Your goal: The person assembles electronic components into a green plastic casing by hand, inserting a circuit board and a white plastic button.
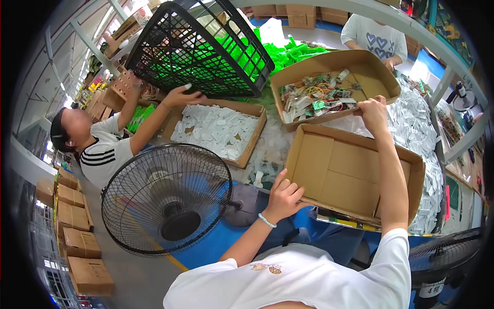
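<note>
A shallow cardboard tray [355,165], its bare bottom showing, lies in front of me at the table's near edge. My left hand [285,196] holds its near left corner, fingers against the outer wall and thumb along the lower edge. Beyond it stands a second cardboard tray [378,77] with small circuit boards, coloured wires and white plastic pieces [319,98] inside. My right hand [374,113] reaches across the nearer tray, its fingers closed over the near rim of the filled one. The part of the rim under those fingers is hidden.
At the left, a co-worker [105,139] tilts a black plastic crate [200,51] with green pieces over a box of white pieces [218,129]. A black fan [167,201] stands near my left. White pieces [411,118] heap at right; another person [375,38] is across the table.
</note>
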{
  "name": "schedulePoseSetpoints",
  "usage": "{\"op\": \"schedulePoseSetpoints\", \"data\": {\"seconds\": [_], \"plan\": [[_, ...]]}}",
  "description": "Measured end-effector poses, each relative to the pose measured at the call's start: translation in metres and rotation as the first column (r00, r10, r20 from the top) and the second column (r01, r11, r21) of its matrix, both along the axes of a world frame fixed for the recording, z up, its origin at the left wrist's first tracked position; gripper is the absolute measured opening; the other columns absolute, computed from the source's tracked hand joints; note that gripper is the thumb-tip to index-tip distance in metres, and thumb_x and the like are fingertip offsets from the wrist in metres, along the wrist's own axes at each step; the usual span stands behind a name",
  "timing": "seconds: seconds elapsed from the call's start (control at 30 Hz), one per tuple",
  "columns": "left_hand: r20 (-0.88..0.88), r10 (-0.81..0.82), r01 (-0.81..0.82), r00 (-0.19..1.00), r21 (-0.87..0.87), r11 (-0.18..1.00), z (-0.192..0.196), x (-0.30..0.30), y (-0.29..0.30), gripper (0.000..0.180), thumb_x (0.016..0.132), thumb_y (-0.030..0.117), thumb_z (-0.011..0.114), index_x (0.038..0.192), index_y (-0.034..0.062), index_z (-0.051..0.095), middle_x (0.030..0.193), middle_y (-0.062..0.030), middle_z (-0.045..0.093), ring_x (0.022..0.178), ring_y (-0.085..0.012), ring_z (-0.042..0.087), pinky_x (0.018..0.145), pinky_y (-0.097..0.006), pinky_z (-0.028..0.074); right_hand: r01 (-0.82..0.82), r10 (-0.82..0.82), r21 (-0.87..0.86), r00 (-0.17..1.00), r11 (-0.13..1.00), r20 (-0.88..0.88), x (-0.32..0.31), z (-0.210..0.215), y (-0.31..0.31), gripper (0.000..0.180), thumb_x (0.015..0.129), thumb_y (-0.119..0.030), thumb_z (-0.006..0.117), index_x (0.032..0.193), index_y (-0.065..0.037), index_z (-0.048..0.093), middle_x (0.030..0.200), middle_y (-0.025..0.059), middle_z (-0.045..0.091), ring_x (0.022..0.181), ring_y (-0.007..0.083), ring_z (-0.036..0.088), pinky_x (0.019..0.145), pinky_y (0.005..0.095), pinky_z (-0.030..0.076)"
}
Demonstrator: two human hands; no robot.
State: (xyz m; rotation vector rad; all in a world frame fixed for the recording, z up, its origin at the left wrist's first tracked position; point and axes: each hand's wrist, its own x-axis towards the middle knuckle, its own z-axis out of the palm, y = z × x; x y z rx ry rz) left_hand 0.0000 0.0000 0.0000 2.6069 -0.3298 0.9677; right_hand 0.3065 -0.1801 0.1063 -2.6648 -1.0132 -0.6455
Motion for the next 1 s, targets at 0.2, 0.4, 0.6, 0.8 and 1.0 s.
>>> {"op": "schedulePoseSetpoints", "data": {"seconds": [0.2,0.4,0.6,0.8,1.0], "plan": [[0.019,0.048,-0.048,0.999,0.01,0.999,0.006,0.0,-0.001,0.044,0.068,0.045,0.076,0.087,0.0061,0.071,0.067,-0.0031,0.054,0.068,-0.0202,0.052,0.11,-0.047,0.034,0.164,-0.167,-0.056,0.984,0.985,-0.057,-0.003,0.016,-0.03,0.015,0.078,-0.006,0.061,0.073,-0.014,0.072,0.076,0.0121,0.068,0.077,0.0284,0.065,0.101,0.0463,0.035],[0.029,0.047,-0.047,0.998,0.022,0.999,0.003,0.002,0.001,0.046,0.069,0.047,0.074,0.089,0.0053,0.072,0.069,-0.0031,0.057,0.068,-0.0209,0.052,0.108,-0.049,0.035,0.156,-0.193,-0.125,0.897,0.98,-0.396,0.01,-0.011,-0.049,0.019,0.072,-0.011,0.073,0.089,-0.005,0.071,0.094,0.0182,0.069,0.086,0.0345,0.066,0.084,0.0421,0.051],[0.039,0.034,-0.034,0.999,-0.003,0.999,0.006,0.001,0.001,0.046,0.067,0.044,0.077,0.09,0.0053,0.07,0.075,-0.0034,0.059,0.074,-0.0215,0.055,0.108,-0.05,0.035,0.02,0.186,0.297,0.738,0.955,-0.648,0.003,0.018,-0.031,0.045,0.072,-0.019,0.078,0.109,0.001,0.065,0.092,0.0146,0.07,0.084,0.0217,0.067,0.076,0.0344,0.053],[0.004,0.039,-0.038,0.999,-0.003,0.999,0.005,0.0,-0.006,0.046,0.066,0.043,0.077,0.091,0.0053,0.07,0.077,-0.0037,0.06,0.075,-0.021,0.056,0.109,-0.049,0.035,0.152,-0.01,0.31,0.91,0.938,-0.414,0.011,-0.018,-0.007,0.04,0.08,-0.037,0.072,0.074,0.002,0.066,0.07,0.0198,0.065,0.069,0.0321,0.065,0.068,0.0406,0.05],[0.009,0.062,-0.062,0.998,0.025,0.998,0.008,-0.003,-0.004,0.045,0.067,0.044,0.077,0.091,0.0057,0.069,0.075,-0.0032,0.059,0.073,-0.0204,0.056,0.109,-0.048,0.035,0.241,-0.176,0.146,0.917,0.96,-0.357,-0.016,-0.012,0.009,0.037,0.088,-0.039,0.061,0.083,-0.002,0.064,0.085,0.0186,0.067,0.085,0.0372,0.064,0.074,0.0466,0.049]]}}
